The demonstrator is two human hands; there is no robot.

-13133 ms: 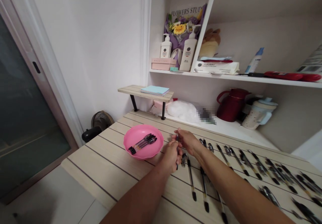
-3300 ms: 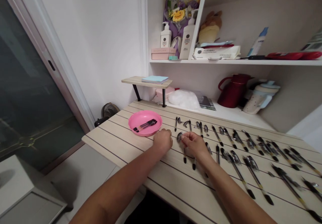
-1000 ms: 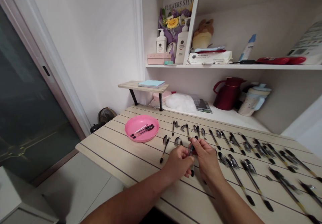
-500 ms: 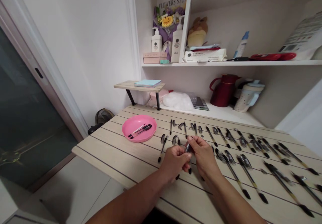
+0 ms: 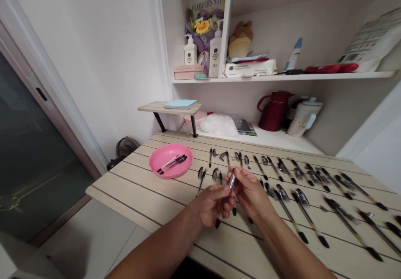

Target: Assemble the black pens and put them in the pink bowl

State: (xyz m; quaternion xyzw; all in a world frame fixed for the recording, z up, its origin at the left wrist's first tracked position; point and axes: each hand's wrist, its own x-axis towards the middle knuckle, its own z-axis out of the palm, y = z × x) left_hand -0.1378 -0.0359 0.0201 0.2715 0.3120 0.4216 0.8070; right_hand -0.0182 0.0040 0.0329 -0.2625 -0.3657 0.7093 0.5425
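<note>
Above the table, my left hand (image 5: 213, 207) is closed around the dark lower part of a pen (image 5: 232, 181). The fingers of my right hand (image 5: 252, 193) are closed at the pen's upper end, where a shiny clear section shows between the two hands. My fingers hide much of the pen. To the left stands a pink bowl (image 5: 156, 171) with a few pens (image 5: 175, 163) in it. Rows of black pens and loose clear-and-black caps or parts lie around my hands, among them a pen (image 5: 202, 178) on the left and another pen (image 5: 310, 218) on the right.
Behind the bowl is a small raised stand (image 5: 147, 107) bearing blue paper (image 5: 180, 103). A red jug (image 5: 274, 111) and a pale bottle (image 5: 303, 118) stand at the back right. Bottles and a plush toy (image 5: 240, 39) sit on the shelf (image 5: 282, 78) above.
Both hands have tilted and lifted slightly, so more of the pen's shiny section shows between them. The camera view has shifted a little.
</note>
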